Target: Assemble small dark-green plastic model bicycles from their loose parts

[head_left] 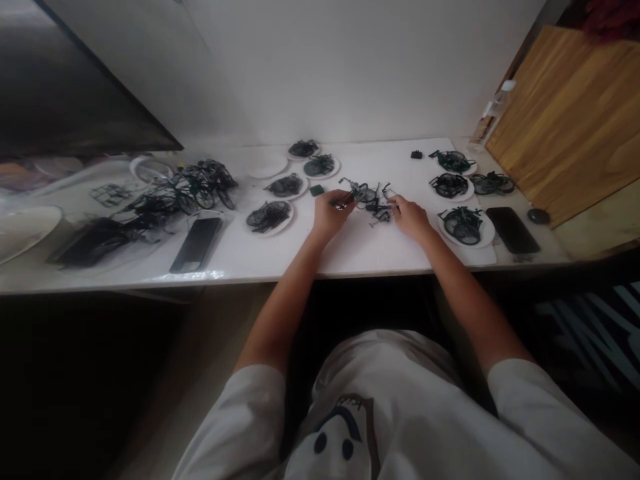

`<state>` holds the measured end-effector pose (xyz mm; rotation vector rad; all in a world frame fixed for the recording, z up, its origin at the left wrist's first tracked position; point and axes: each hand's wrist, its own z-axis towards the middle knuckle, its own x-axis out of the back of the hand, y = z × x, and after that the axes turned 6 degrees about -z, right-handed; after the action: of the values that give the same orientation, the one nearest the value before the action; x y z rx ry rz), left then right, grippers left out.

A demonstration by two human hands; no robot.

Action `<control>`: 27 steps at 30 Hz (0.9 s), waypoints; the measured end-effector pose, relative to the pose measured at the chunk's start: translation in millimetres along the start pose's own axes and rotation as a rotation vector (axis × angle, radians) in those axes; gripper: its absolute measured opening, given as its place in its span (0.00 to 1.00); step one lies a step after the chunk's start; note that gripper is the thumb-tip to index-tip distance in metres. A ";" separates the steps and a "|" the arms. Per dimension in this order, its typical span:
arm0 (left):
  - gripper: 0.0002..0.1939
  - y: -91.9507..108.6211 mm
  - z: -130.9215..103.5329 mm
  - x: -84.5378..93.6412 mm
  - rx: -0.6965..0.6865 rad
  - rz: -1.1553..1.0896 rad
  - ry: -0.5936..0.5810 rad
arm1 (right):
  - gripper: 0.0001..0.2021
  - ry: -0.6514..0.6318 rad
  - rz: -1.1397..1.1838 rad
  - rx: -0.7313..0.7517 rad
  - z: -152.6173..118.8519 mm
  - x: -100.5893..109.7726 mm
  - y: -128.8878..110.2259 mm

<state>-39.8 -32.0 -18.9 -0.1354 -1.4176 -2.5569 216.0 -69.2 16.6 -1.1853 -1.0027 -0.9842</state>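
Near the middle of the white table [250, 260], my left hand [333, 212] is closed on a dark wire part at the left side of a cluster of small dark bicycle-like parts [367, 193]. My right hand [409, 217] pinches at the right side of that cluster, its fingertips on a small thin part whose shape is too blurred to tell. A small dark green block [317, 191] lies just beyond my left hand. The spokes and frames between the two hands overlap, so separate pieces cannot be made out.
Plates of dark parts stand at the left [270, 230] and right [487, 235]. A pile of miniature bicycles [205, 187], a phone [197, 245] and a white bowl [27, 230] are further left. At the right are another phone [513, 230], a bottle [493, 117] and a wooden board [570, 113].
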 end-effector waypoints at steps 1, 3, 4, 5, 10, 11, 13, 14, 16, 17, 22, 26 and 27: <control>0.09 0.0 -0.1 0.1 -0.008 0.012 0.000 | 0.21 0.006 0.011 -0.001 0.4 -0.3 0.3; 0.08 0.1 -0.3 0.3 -0.027 0.040 -0.001 | 0.20 0.030 0.047 0.002 0.8 -1.0 0.7; 0.08 0.2 -0.4 0.4 -0.033 0.053 0.001 | 0.19 0.047 0.070 0.001 0.8 -1.3 0.8; 0.08 0.2 -0.4 0.4 -0.036 0.064 0.002 | 0.19 0.066 0.091 -0.004 0.7 -1.7 0.7; 0.08 0.3 -0.3 0.7 -0.055 0.085 0.001 | 0.23 0.116 0.143 -0.043 0.6 -3.6 0.9; 0.08 0.4 -0.3 0.8 -0.061 0.089 0.000 | 0.20 0.113 0.145 -0.046 0.9 -4.1 1.2; 0.07 0.8 -0.4 1.1 -0.069 0.100 -0.001 | 0.15 0.109 0.144 -0.044 1.6 -4.9 1.8; 0.07 0.9 -0.4 1.2 -0.073 0.104 -0.004 | 0.13 0.107 0.142 -0.042 2.0 -5.2 2.0; 0.07 0.9 -0.6 1.4 -0.077 0.104 -0.007 | 0.11 0.098 0.134 -0.039 2.8 -5.7 2.5; 0.07 0.7 -0.6 1.4 -0.078 0.102 -0.008 | 0.11 0.097 0.130 -0.042 3.1 -5.8 2.8; 0.07 -1.7 -0.4 1.4 -0.103 0.100 -0.010 | 0.12 0.124 0.123 -0.066 3.7 -5.7 4.3; 0.09 -2.5 0.1 1.2 -0.088 0.091 -0.014 | 0.11 0.130 0.168 -0.013 2.2 -4.9 4.1; 0.10 -2.5 0.1 1.1 -0.082 0.089 -0.014 | 0.10 0.125 0.166 -0.009 1.7 -4.7 3.7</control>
<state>-41.4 -30.7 -20.7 -0.2249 -1.2817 -2.5468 218.1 -66.8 11.4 -1.1797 -0.7894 -0.9202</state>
